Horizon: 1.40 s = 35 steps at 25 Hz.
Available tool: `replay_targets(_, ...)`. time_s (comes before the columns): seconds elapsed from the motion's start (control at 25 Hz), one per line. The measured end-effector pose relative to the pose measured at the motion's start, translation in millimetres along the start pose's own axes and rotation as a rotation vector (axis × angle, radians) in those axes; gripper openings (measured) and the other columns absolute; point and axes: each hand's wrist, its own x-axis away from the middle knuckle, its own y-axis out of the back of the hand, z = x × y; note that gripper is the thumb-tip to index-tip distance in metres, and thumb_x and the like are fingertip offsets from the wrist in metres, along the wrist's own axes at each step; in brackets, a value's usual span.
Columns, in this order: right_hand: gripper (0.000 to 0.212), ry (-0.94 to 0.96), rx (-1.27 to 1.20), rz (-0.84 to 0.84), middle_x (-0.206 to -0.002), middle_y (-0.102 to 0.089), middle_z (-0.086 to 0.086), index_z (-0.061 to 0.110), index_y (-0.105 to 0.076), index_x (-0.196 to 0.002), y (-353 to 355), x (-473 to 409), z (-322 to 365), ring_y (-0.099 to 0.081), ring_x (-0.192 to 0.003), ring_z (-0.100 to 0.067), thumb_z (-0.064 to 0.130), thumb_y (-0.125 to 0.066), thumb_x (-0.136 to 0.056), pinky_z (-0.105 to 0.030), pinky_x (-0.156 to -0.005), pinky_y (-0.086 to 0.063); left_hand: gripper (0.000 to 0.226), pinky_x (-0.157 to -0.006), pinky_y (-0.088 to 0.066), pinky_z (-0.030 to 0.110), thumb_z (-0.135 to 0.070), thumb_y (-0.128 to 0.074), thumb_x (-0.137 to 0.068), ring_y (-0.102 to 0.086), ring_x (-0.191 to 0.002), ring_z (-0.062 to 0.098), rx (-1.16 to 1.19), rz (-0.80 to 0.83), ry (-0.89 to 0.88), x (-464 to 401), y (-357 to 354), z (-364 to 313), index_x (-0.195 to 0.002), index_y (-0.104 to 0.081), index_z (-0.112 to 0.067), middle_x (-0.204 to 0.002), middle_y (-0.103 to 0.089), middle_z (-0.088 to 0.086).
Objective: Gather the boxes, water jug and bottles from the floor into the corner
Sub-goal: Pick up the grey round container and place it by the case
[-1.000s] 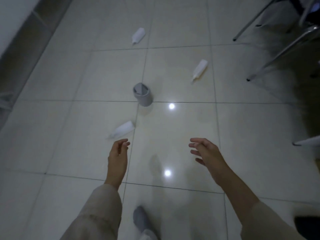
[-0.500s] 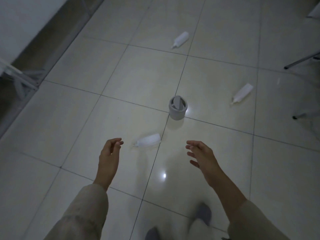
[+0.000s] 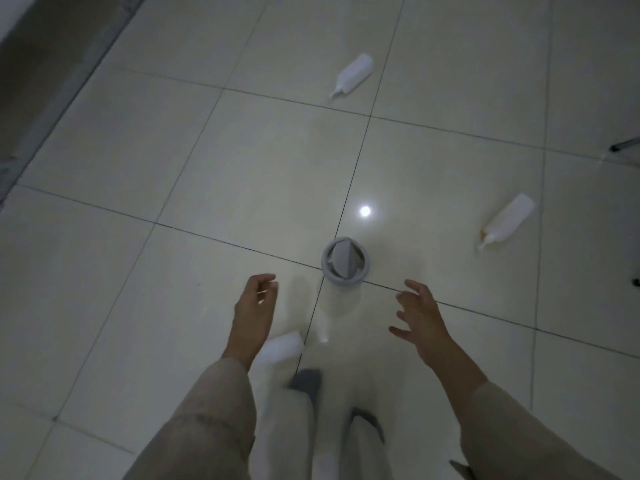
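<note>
A grey round jug [image 3: 345, 262] stands upright on the tiled floor, seen from above, just ahead of both hands. My left hand [image 3: 254, 308] hovers to its lower left, fingers curled loosely and holding nothing. My right hand [image 3: 420, 315] hangs to its lower right with fingers spread and holds nothing either. A white bottle [image 3: 282, 348] lies on the floor partly hidden under my left wrist. Another white bottle [image 3: 353, 79] lies farther ahead, and a third [image 3: 506, 221] lies to the right.
A dark wall base [image 3: 52, 81] runs along the left edge of the floor. A metal chair leg [image 3: 626, 146] pokes in at the right edge. My feet in grey socks [image 3: 306, 382] stand below the hands.
I have stepped forward: the jug and bottles have slid down toward me, and the nearest bottle now lies under my left wrist. Both hands stay out in front, holding nothing.
</note>
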Motion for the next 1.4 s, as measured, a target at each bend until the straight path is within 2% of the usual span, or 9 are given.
replay_targets(0.08, 0.041, -0.049, 0.018, -0.013, -0.139, -0.04, -0.007, 0.023, -0.04, -0.134, -15, -48, -1, -0.043, -0.112, -0.024, 0.017, -0.046, -0.094, -0.04, -0.083, -0.045, 0.028, -0.071, -0.038, 0.013, -0.024, -0.051, -0.092, -0.055, -0.107, 0.02, -0.02, 0.061, 0.028, -42, -37, 5, -0.119, -0.051, -0.016, -0.112, -0.057, 0.002)
replay_targets(0.28, 0.061, -0.044, 0.055, -0.013, -0.153, -0.024, -0.002, 0.028, -0.02, -0.146, -59, -169, -26, -0.038, -0.128, -0.025, 0.027, -0.05, -0.093, -0.044, -0.089, -0.045, 0.086, -0.099, -0.032, 0.027, -0.039, -0.069, -0.078, -0.033, -0.135, 0.024, -0.066, 0.239, 0.083, -147, -128, 47, -0.144, -0.02, -0.014, -0.148, -0.03, 0.011)
replay_targets(0.4, 0.068, -0.095, 0.066, 0.015, -0.154, -0.022, 0.0, 0.032, -0.012, -0.147, -78, -216, -54, -0.039, -0.127, -0.028, 0.028, -0.052, -0.091, -0.045, -0.086, -0.046, 0.108, -0.106, -0.035, 0.036, -0.047, -0.074, -0.07, -0.03, -0.138, 0.025, -0.086, 0.318, 0.169, -183, -160, 76, -0.148, -0.005, -0.019, -0.153, -0.022, 0.007)
replay_targets(0.52, 0.052, -0.096, -0.073, 0.072, -0.145, -0.038, -0.002, 0.032, -0.026, -0.139, -87, -236, -78, -0.046, -0.116, -0.027, 0.025, -0.049, -0.093, -0.044, -0.083, -0.05, 0.091, -0.088, -0.05, 0.041, -0.047, -0.074, -0.07, -0.05, -0.12, 0.025, -0.045, 0.401, 0.228, -189, -176, 98, -0.141, -0.022, -0.022, -0.137, -0.044, -0.001)
replay_targets(0.72, 0.043, -0.06, -0.433, 0.006, -0.141, -0.044, -0.004, 0.029, -0.033, -0.132, -54, -205, -100, -0.05, -0.122, -0.033, 0.019, -0.05, -0.094, -0.034, -0.064, -0.055, 0.076, -0.094, -0.051, 0.042, -0.03, -0.077, -0.072, -0.053, -0.111, 0.022, -0.116, 0.432, 0.055, -146, -192, 77, -0.132, -0.033, -0.019, -0.122, -0.049, 0.001)
replay_targets(0.96, 0.05, 0.03, -0.664, -0.121, -0.136, -0.045, -0.004, 0.028, -0.032, -0.135, 63, -91, -89, -0.052, -0.12, -0.031, 0.011, -0.052, -0.092, -0.031, -0.065, -0.058, 0.076, -0.092, -0.049, 0.033, -0.028, -0.077, -0.072, -0.047, -0.109, 0.014, -0.208, 0.672, -0.134, -28, -231, -15, -0.135, -0.035, -0.021, -0.119, -0.044, -0.008)
replay_targets(1.08, 0.052, 0.098, -0.733, -0.188, -0.138, -0.045, -0.004, 0.03, -0.032, -0.137, 127, -28, -78, -0.051, -0.121, -0.031, 0.01, -0.051, -0.093, -0.029, -0.066, -0.059, 0.074, -0.096, -0.049, 0.038, -0.032, -0.076, -0.071, -0.048, -0.112, 0.016, -0.233, 0.783, -0.179, 41, -252, -59, -0.133, -0.036, -0.025, -0.12, -0.044, -0.009)
replay_targets(1.24, 0.051, 0.173, -0.831, -0.338, -0.138, -0.044, -0.006, 0.028, -0.031, -0.139, 203, 50, -80, -0.05, -0.122, -0.034, 0.008, -0.048, -0.094, -0.037, -0.075, -0.056, 0.069, -0.099, -0.049, 0.042, -0.034, -0.073, -0.075, -0.051, -0.116, 0.017, -0.246, 0.99, -0.269, 133, -279, -106, -0.133, -0.038, -0.03, -0.123, -0.049, -0.01)
replay_targets(1.4, 0.052, 0.249, -0.924, -0.47, -0.139, -0.045, -0.005, 0.029, -0.033, -0.137, 262, 115, -110, -0.054, -0.119, -0.032, 0.005, -0.046, -0.093, -0.031, -0.069, -0.059, 0.06, -0.091, -0.053, 0.032, -0.033, -0.068, -0.08, -0.053, -0.116, 0.013, -0.28, 1.223, -0.346, 218, -306, -127, -0.132, -0.04, -0.033, -0.123, -0.052, -0.014)
